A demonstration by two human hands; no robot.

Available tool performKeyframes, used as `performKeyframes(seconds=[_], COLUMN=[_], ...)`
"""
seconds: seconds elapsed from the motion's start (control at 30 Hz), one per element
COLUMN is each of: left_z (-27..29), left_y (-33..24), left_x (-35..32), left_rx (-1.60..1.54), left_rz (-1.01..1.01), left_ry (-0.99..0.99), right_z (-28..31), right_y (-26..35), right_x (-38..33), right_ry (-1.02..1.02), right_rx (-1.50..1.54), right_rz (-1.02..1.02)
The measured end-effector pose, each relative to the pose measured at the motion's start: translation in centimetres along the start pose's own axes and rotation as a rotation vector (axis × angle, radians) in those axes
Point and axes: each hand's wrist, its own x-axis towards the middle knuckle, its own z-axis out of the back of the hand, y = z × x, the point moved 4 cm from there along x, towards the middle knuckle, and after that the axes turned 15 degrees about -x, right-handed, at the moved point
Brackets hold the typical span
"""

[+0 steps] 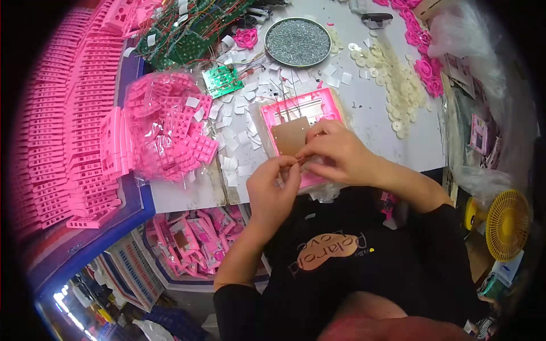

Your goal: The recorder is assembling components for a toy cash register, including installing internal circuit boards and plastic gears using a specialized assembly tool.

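A pink plastic casing point(326, 95) lies in front of me on a pale padded block, its inner side up. On its near half rests a flat brown board point(287, 136), and thin wires stick up from its far edge. My left hand point(273, 184) is closed in a pinch at the board's near edge. Fingertips of my right hand point(341, 150) meet it there, also pinched, with the other fingers curled over the board's right side. Something thin and reddish-brown shows between the fingertips, too small to name.
A round tin of small screws point(298, 42) stands beyond the casing. Left are a bag of pink keypads point(170, 125), green circuit boards point(187, 34) and stacked pink parts point(74, 113). White discs point(398, 91) spread right; a yellow fan point(508, 225) stands lower right. A bin of pink casings point(199, 241) sits below.
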Motion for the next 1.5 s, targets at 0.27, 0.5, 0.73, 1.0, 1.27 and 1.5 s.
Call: performKeyframes(seconds=[0.27,0.5,0.73,1.0,1.27,1.5], left_z=[1.9,1.7,1.0,1.5,1.2,0.2], left_y=[1.3,0.4,0.2,-0.7,-0.2,-0.7], left_x=[1.0,1.9,1.6,2.0,1.8,1.2], left_rx=[-0.454,0.078,0.085,0.201,0.154,0.149], left_rz=[0.432,0.104,0.089,-0.025,-0.014,-0.072], left_ry=[0.152,0.190,0.152,0.188,0.208,0.067], right_z=[-1.0,-0.8,-1.1,-0.1,-0.1,-0.3], right_y=[-0.7,-0.3,-0.5,-0.7,-0.5,1.7], right_x=[2.1,1.9,1.9,1.7,1.5,-1.3], right_ry=[0.178,0.122,0.166,0.221,0.166,-0.074], right_rx=[0.116,0.100,0.094,0.219,0.107,0.085], right_rz=[-0.132,-0.053,0.010,-0.129,-0.088,-0.176])
